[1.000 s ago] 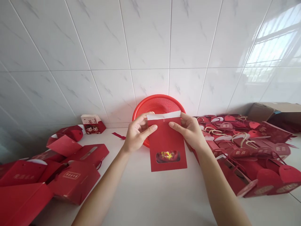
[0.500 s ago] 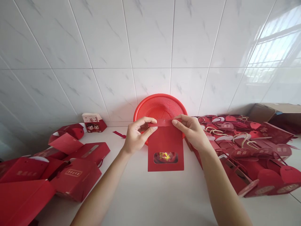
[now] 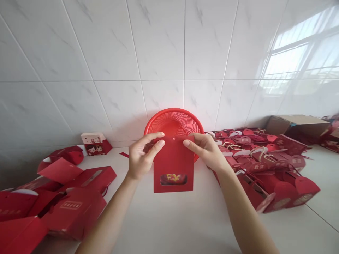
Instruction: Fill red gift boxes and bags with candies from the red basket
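My two hands hold a flat red paper gift bag (image 3: 173, 158) upright by its top edge, above the white tabletop. My left hand (image 3: 140, 155) pinches the top left corner between thumb and fingers. At the top right corner my right hand (image 3: 209, 153) grips it the same way. A small hole shows near the middle of the top edge. Low on the bag's front, a rounded window (image 3: 173, 179) reveals dark red with gold characters. Directly behind the bag stands a red plastic mesh basket (image 3: 173, 112), its lower part partly hidden.
Red gift boxes (image 3: 74, 208) lie heaped at left, with a small cartoon-printed box (image 3: 95, 144) behind them. On the right are several rows of red boxes (image 3: 280, 190) with cord handles and a cardboard box (image 3: 296, 123). A tiled wall (image 3: 164, 53) rises behind.
The creased strip along the bag's top no longer stands above a visible fold line; the top edge now looks flush. My view has shifted slightly right. Both hands keep their hold.
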{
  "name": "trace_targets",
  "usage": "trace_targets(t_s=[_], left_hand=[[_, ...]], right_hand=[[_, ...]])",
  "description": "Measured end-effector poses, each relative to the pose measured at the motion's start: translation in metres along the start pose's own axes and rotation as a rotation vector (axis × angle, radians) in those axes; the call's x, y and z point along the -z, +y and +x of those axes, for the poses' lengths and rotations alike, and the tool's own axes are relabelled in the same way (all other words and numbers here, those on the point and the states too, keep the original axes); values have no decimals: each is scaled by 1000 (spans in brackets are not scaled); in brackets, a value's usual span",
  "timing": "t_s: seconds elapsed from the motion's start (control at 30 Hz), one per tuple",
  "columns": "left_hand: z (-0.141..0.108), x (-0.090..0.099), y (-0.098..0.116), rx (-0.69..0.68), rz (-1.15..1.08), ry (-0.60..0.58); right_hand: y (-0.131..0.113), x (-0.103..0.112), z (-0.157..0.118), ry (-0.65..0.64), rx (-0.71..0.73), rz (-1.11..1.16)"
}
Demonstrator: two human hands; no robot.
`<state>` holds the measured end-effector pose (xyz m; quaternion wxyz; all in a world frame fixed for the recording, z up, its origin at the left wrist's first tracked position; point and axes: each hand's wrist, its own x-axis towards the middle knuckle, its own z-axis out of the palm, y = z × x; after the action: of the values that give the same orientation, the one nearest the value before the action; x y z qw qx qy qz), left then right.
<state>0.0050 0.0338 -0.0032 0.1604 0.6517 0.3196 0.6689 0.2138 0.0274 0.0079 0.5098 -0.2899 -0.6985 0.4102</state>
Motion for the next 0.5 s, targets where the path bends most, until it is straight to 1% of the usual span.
trace_targets(t_s=[0.07, 0.13, 0.17, 0.2, 0.23, 0.3, 0.33, 0.4, 0.47, 0.5], left_hand=[[-1, 2, 3, 1, -4, -26], [0, 5, 5, 23, -37, -78], [1, 6, 5, 37, -60, -98], [2, 8, 5, 53, -81, -114], [3, 9, 4, 69, -96, -129], [7, 12, 0, 99, -102, -163], [8, 13, -3, 107, -98, -175], [11, 14, -7, 103, -88, -181], [12, 13, -10, 104, -77, -181], [12, 13, -11, 107, -72, -186]], right_hand=[[-8, 3, -5, -26, 27, -21], [-22, 13, -13, 5, 63, -91], [-31, 22, -17, 61, 88, -153], [-40, 33, -23, 154, 116, -232], [-50, 47, -28, 275, 148, -315], [-68, 80, -41, 619, 238, -438], [-75, 98, -48, 804, 258, -498], [-83, 138, -62, 1147, 243, -643], [-83, 176, -80, 1348, 141, -814], [-81, 195, -91, 1400, 83, -876]])
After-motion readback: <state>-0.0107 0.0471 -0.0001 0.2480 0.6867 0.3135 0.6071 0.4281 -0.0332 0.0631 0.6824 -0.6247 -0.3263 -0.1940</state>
